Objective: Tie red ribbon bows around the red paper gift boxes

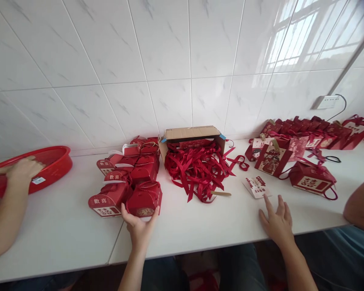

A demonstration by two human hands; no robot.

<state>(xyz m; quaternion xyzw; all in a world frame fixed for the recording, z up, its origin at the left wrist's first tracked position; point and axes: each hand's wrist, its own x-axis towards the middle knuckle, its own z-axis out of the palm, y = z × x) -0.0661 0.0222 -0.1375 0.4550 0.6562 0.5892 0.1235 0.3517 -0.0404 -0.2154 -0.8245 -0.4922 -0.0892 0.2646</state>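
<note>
My left hand [138,227] grips a small red gift box [144,197] at the front of a group, thumb and fingers on opposite sides of it. That candy-style box has a rounded top and a gold print on its near face. Touching it on the left is another red box [107,201] with white lettering. Further right, my right hand [277,222] is open above the table, fingers spread and holding nothing. Just beyond its fingertips lies a printed white and red card [256,187].
A cardboard box [191,132] spills red ribbons [197,169] onto the white table [182,226]. Tied red boxes [314,178] stand at the right. At far left, a person's hand [24,169] reaches into a red basin [59,165]. Another person's arm [362,202] rests at right.
</note>
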